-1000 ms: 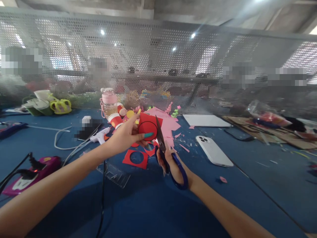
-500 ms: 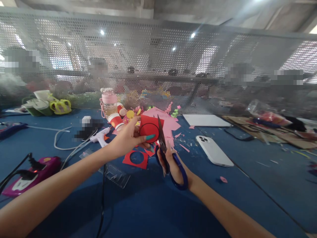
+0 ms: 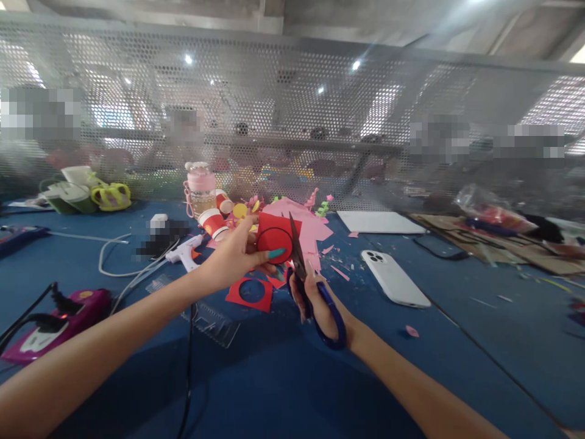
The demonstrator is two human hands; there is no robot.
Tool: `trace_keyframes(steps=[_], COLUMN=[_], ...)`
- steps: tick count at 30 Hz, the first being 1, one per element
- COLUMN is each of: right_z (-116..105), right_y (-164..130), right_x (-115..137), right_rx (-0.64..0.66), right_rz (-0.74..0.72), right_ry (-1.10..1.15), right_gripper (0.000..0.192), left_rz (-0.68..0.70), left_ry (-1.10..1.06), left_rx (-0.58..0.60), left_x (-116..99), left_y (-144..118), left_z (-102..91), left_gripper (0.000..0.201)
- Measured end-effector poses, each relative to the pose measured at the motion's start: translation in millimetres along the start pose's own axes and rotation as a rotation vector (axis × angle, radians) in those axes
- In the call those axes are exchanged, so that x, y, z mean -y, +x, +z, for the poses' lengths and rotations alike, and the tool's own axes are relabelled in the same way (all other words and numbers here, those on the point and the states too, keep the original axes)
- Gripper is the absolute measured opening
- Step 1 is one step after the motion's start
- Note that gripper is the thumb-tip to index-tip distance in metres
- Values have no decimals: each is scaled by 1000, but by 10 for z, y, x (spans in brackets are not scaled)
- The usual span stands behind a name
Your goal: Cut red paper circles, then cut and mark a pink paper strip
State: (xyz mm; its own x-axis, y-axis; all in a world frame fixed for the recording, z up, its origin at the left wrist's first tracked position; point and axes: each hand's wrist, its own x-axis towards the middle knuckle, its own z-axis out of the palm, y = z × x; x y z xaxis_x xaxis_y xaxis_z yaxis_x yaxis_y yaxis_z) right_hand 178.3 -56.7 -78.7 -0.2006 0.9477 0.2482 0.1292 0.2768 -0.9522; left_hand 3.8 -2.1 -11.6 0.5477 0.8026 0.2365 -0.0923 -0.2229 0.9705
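Between thumb and fingers, my left hand [image 3: 237, 251] pinches a piece of red paper [image 3: 274, 235] with a dark circle drawn on it. My right hand [image 3: 320, 305] is closed through the blue handles of a pair of scissors [image 3: 298, 256], whose blades point up at the right edge of the paper. The blades stand slightly apart. Beneath the hands, a red paper offcut [image 3: 262, 294] with a round hole lies on the blue table [image 3: 256, 384].
Pink paper [image 3: 292, 210] and scraps lie behind my hands. Left are a glue gun [image 3: 183, 253], clear ruler [image 3: 214, 326], purple power strip [image 3: 59, 326], paper cup [image 3: 211, 221] and bottle [image 3: 201, 189]. A white phone [image 3: 395, 278] rests at right, before a perforated metal screen [image 3: 292, 110].
The scissor blades have parted slightly at the paper's right edge. Both hands stay in almost the same place.
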Motion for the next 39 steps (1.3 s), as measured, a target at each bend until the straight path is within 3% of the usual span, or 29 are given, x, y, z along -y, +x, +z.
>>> trace_keyframes(steps=[39], right_z=[-22], right_y=[-2], right_x=[-1], right_rx=[-29], right_rz=[47], right_ry=[-68], right_gripper=[60], left_rz=[12], left_ry=[43], left_rx=[6], left_x=[-16], left_y=[-10], left_z=[-19], left_gripper=[45])
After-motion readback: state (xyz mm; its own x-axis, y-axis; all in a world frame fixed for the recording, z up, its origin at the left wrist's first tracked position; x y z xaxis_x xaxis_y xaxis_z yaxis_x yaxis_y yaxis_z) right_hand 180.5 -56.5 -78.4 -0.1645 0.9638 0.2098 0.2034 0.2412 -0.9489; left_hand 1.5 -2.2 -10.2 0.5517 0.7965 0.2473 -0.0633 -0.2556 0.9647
